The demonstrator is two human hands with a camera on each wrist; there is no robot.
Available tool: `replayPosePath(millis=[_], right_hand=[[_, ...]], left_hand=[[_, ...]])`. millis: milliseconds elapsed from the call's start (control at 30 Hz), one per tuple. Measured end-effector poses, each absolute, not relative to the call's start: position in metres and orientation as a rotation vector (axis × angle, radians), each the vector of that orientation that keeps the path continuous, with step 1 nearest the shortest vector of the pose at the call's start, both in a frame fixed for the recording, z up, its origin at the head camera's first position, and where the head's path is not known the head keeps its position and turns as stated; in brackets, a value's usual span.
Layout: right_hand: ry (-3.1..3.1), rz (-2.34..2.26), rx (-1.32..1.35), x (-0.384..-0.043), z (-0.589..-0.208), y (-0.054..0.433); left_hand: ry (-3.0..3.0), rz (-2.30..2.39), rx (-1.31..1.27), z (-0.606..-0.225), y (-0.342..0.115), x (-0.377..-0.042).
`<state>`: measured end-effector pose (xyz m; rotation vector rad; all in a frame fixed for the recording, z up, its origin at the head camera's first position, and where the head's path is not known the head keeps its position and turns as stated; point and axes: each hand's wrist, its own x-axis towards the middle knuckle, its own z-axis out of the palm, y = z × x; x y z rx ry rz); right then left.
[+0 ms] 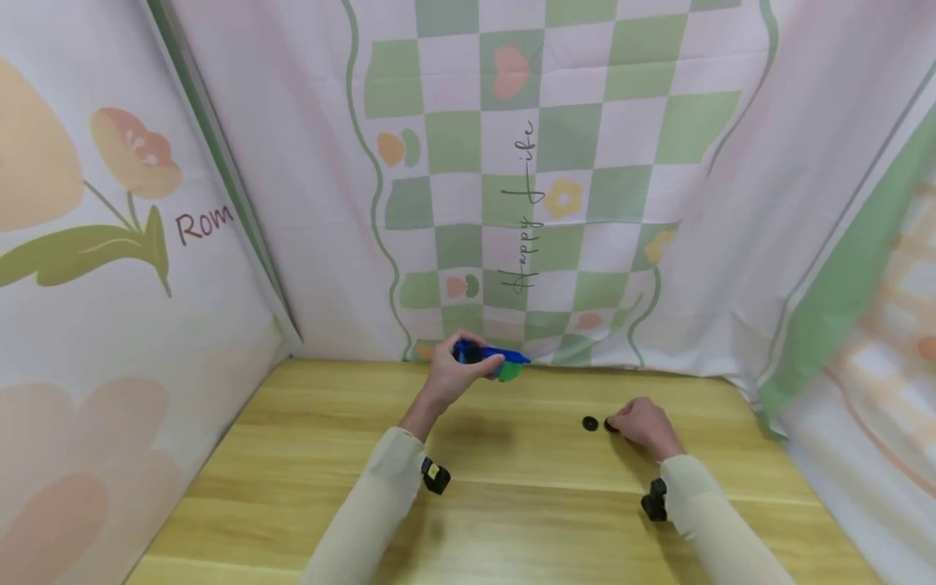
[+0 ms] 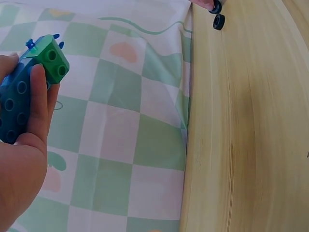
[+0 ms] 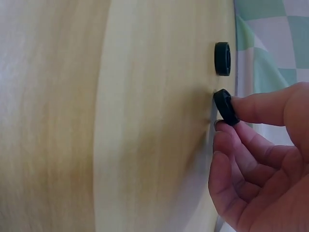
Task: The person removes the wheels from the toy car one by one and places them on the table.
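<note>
My left hand [image 1: 448, 378] holds up a blue toy-brick build [image 2: 14, 104] above the back of the table, thumb on one side and fingers on the other. A green block [image 2: 52, 59] with round studs or sockets is joined at its end, and a black round part [image 1: 474, 354] shows on it in the head view. Low over the table at the right, my right hand [image 1: 645, 425] pinches a small black toy wheel [image 3: 225, 107] between thumb and fingertips; the wheel stands tilted. Just beside it rests a second black wheel [image 3: 222, 59].
The wooden table [image 1: 512, 504] ends at the back against a hanging checked curtain [image 1: 504, 203]. More printed cloth [image 1: 110, 341] hangs along the left, and a curtain [image 1: 819, 349] with a green band hangs on the right. Each wrist wears a small black camera [image 1: 436, 476].
</note>
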<state>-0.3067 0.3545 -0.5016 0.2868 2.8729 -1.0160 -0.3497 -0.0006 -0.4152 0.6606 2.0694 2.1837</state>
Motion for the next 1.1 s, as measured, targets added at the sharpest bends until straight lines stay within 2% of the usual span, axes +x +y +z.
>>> replayPosePath(millis=[933, 1100], right_hand=[[3.012, -0.903, 0.330, -0.3017, -0.5073, 0.3564], [3.049, -0.916, 0.305, -0.3016, -0.4990, 0.3489]], left_hand=[[2.171, 2.105, 0.599, -0.4167, 0.0043, -0.3493], [2.165, 2.130, 0.600, -0.4178, 0.0065, -0.3505]])
